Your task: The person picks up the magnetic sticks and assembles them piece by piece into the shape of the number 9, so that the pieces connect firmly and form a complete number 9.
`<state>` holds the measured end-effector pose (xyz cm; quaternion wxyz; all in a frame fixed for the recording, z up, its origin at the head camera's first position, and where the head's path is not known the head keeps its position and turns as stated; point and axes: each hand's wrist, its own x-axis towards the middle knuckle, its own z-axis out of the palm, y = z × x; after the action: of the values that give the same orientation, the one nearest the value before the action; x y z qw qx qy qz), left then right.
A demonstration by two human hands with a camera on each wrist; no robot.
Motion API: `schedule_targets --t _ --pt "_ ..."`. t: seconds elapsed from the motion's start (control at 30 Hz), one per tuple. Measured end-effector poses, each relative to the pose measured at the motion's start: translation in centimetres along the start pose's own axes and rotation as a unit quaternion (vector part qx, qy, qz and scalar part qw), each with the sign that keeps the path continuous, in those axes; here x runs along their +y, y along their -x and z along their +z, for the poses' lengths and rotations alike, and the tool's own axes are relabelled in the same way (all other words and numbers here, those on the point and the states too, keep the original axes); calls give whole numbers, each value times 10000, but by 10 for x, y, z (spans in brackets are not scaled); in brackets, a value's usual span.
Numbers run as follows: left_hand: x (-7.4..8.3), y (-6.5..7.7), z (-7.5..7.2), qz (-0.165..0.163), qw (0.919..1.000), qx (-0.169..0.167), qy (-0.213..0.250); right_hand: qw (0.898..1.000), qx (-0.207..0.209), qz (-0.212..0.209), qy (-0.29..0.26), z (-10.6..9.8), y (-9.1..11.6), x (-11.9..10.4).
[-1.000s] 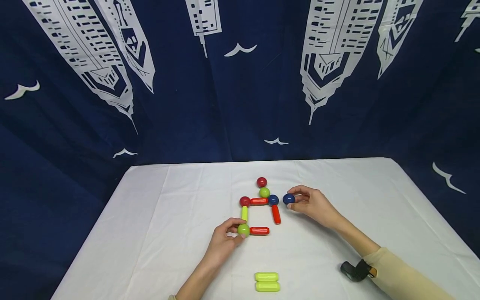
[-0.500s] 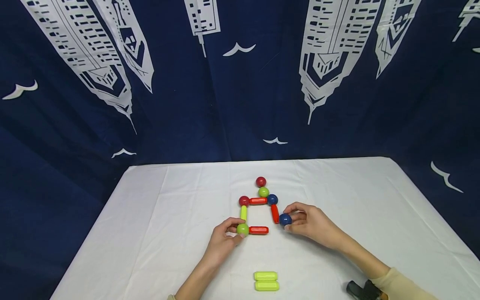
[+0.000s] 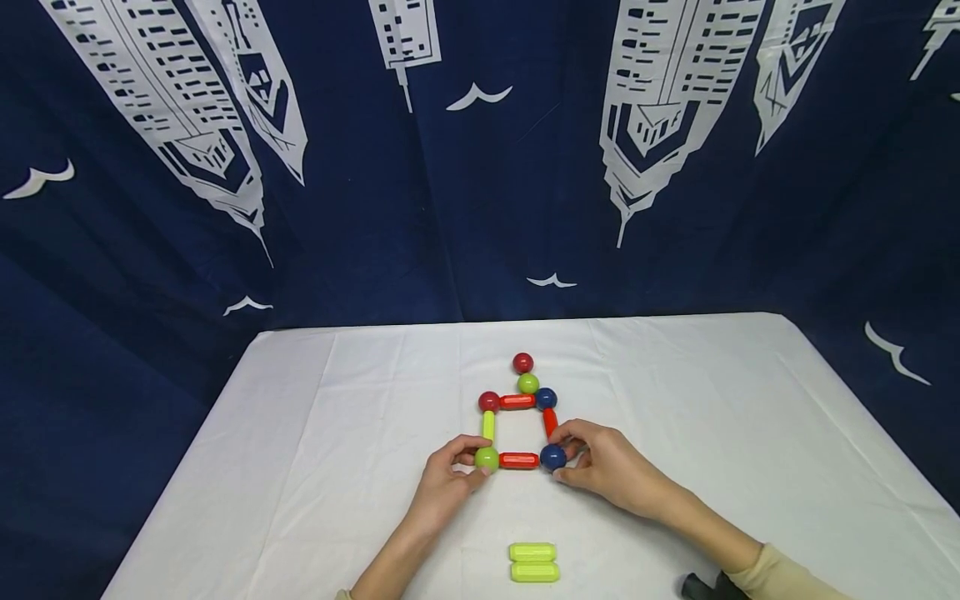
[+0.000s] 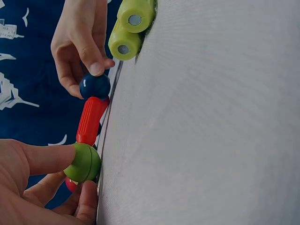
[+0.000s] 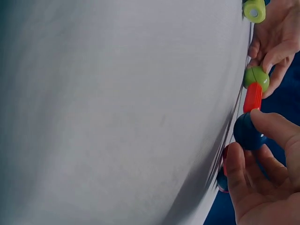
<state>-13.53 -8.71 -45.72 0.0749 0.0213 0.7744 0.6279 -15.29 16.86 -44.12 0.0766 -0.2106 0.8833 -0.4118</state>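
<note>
A square of rods and balls lies on the white table (image 3: 300, 467). My left hand (image 3: 457, 468) pinches the green ball (image 3: 486, 457) (image 4: 83, 162) (image 5: 256, 78) at its near left corner. My right hand (image 3: 581, 458) pinches a dark blue ball (image 3: 552, 457) (image 4: 94, 86) (image 5: 247, 132) at the near right corner, against the end of the near red rod (image 3: 519, 460) (image 4: 91, 119) (image 5: 252, 97). The right red rod (image 3: 550, 421) runs up to another blue ball (image 3: 546, 398). A far red rod (image 3: 517, 402), a red ball (image 3: 489, 402) and a green rod (image 3: 488, 426) close the square.
A loose green ball (image 3: 528, 383) and a red ball (image 3: 522, 362) sit just beyond the square. Two green rods (image 3: 533, 562) (image 4: 129, 29) lie side by side near the front edge. A dark blue printed curtain (image 3: 480, 158) hangs behind the table.
My right hand carried the dark blue ball from the far right of the square down and left to its near right corner. The left hand kept hold of the green ball.
</note>
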Motion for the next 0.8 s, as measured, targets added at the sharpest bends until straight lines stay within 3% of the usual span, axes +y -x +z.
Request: schedule_targets --t 0.33,0.53,0.8 --pt "-1 0 1 -61 10000 33 6 9997 255 -63 -28 -2 -3 2" --pt "0 -2 0 10 10000 14 5 9943 787 704 -154 -6 -20 6" --pt "2 -3 -1 8 10000 1 38 9829 739 1677 -208 -2 -41 -1"
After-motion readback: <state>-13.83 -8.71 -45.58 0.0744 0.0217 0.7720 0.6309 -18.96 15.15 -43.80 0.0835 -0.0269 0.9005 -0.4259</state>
